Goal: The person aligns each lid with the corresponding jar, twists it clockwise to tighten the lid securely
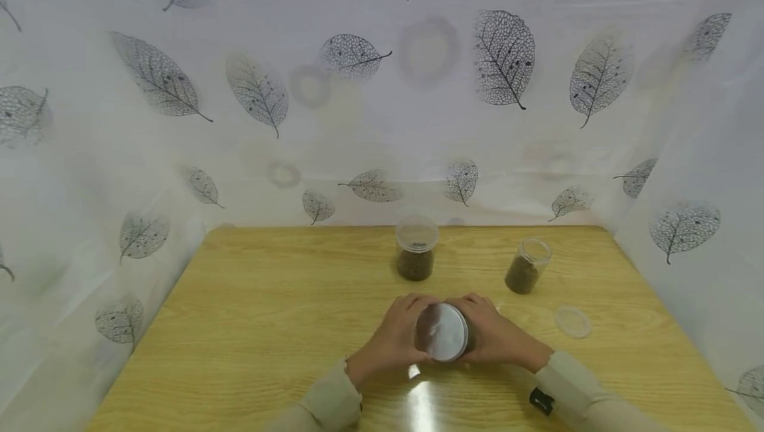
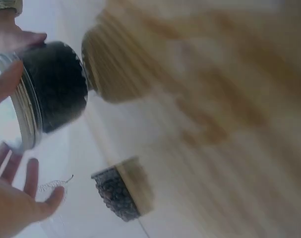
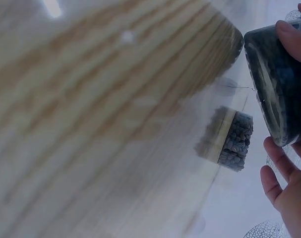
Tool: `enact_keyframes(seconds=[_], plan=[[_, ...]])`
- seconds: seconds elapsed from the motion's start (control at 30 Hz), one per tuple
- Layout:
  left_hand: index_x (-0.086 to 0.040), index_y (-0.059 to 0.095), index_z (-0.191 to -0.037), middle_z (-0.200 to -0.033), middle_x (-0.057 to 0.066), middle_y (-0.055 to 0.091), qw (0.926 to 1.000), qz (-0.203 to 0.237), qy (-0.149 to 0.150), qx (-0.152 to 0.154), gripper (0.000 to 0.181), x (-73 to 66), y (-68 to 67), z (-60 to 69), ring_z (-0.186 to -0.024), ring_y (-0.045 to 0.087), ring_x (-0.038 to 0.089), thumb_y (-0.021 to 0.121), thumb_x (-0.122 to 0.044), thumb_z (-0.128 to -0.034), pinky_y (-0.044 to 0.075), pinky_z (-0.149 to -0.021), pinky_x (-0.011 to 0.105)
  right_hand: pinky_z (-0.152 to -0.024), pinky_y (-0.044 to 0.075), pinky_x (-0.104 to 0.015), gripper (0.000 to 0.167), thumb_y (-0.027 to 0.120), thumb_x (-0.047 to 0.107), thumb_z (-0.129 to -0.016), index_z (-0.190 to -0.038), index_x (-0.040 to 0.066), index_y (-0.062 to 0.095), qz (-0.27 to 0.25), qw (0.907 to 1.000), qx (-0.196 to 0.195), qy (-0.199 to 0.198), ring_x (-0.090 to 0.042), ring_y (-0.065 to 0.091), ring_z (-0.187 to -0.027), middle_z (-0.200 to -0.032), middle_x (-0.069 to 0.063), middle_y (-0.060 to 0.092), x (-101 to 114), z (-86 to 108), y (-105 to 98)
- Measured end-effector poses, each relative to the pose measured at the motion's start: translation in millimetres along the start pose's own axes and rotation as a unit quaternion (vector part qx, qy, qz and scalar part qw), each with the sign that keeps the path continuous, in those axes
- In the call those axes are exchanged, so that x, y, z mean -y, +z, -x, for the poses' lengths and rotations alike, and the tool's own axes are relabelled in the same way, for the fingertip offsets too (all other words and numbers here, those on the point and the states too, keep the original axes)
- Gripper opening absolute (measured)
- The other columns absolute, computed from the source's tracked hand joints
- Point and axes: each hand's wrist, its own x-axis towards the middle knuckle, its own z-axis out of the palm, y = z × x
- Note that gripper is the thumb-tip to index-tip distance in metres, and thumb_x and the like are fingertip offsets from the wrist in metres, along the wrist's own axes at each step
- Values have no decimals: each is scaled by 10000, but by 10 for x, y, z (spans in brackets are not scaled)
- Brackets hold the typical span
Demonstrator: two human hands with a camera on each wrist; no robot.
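Observation:
Both hands hold a clear jar with dark contents (image 2: 58, 87) between them, near the front middle of the table. Its pale round lid (image 1: 449, 332) faces the head camera, so the jar looks tilted. My left hand (image 1: 395, 334) curls round the jar's left side; in the left wrist view its thumb (image 2: 6, 85) lies across the lid's rim. From the right, my right hand (image 1: 492, 334) grips the jar's body, its thumb (image 3: 295, 42) on the wall. The jar's bottom edge is close to the tabletop; whether it touches I cannot tell.
Behind the hands stands a clear jar (image 1: 415, 265) partly filled with dark bean-like pieces, under a translucent top. A second jar with dark contents (image 1: 522, 275) stands back right, and a clear round lid (image 1: 573, 322) lies nearby. A leaf-patterned curtain (image 1: 382, 113) surrounds the wooden table (image 1: 268, 299).

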Motion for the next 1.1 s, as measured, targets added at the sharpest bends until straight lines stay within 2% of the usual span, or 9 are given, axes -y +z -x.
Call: enact_keyframes(seconds=[0.13, 0.27, 0.33, 0.43, 0.53, 0.63, 0.77, 0.9, 1.1], plan=[[-183, 419, -1360, -1322, -34, 486, 9990, 0, 318, 330, 968, 60, -36, -32, -1189, 436, 139, 910, -219, -527, 399, -1036, 339, -893, 426, -429, 966, 894, 419, -519, -1337, 146, 458, -77, 9999, 82, -31, -128, 448, -1092, -1234, 59, 558, -13, 1, -13], [-180, 372, -1396, -1373, -36, 450, 9975, -63, 419, 563, 999, 99, -54, -47, -1224, 417, 139, 901, -231, -551, 378, -1059, 358, -895, 429, -430, 962, 885, 428, -542, -1354, 165, 441, -166, 9997, 165, 8, -128, 447, -1106, -1239, 72, 550, -13, 1, -24], [-160, 363, -1407, -1392, -25, 439, 9975, -121, 389, 573, 1017, 97, -59, -37, -1243, 416, 152, 901, -269, -550, 371, -1067, 373, -898, 429, -434, 956, 889, 415, -537, -1346, 157, 448, -170, 9997, 161, 11, -135, 452, -1111, -1237, 65, 552, -10, 0, -23], [-118, 354, -1404, -1373, 11, 452, 9989, -224, 48, 401, 1039, 49, -52, 13, -1246, 428, 184, 887, -380, -551, 377, -1059, 402, -896, 426, -444, 956, 899, 387, -515, -1326, 128, 465, -138, 9999, 88, -26, -151, 463, -1108, -1227, 34, 559, -9, 3, -13], [-82, 385, -1365, -1277, 39, 500, 9979, -232, -607, 37, 1026, -58, -40, 74, -1173, 470, 200, 864, -484, -550, 423, -990, 398, -894, 420, -438, 960, 905, 368, -490, -1312, 114, 479, -71, 10000, -7, 1, -157, 473, -1103, -1216, 18, 567, -12, 13, 3], [-74, 435, -1304, -1172, 41, 529, 9913, -175, -1272, -296, 965, -182, -23, 116, -1072, 497, 196, 849, -521, -554, 452, -912, 384, -890, 413, -427, 961, 901, 365, -471, -1299, 102, 490, 22, 9999, -118, 89, -158, 484, -1088, -1192, 11, 579, -8, 25, 18], [-81, 488, -1219, -1099, 29, 540, 9830, -371, -1744, -443, 876, -289, 21, 136, -1009, 507, 183, 838, -537, -559, 461, -874, 369, -879, 393, -404, 954, 894, 381, -479, -1296, 96, 491, 72, 9996, -234, 156, -150, 484, -1070, -1175, 15, 586, 11, 32, 33], [-90, 499, -1180, -1077, 14, 545, 9806, -507, -1822, -505, 839, -303, 77, 143, -996, 512, 170, 845, -524, -551, 465, -870, 362, -866, 374, -381, 940, 887, 407, -506, -1301, 107, 486, 49, 9995, -277, 168, -134, 478, -1058, -1176, 27, 589, 36, 28, 46], [-115, 497, -1181, -1091, -10, 542, 9874, -332, -1400, -659, 829, -219, 111, 144, -1002, 506, 148, 876, -457, -528, 461, -864, 339, -858, 373, -367, 924, 883, 409, -522, -1299, 105, 486, -10, 9995, -219, 207, -125, 481, -1050, -1171, 32, 592, 43, 34, 44]])
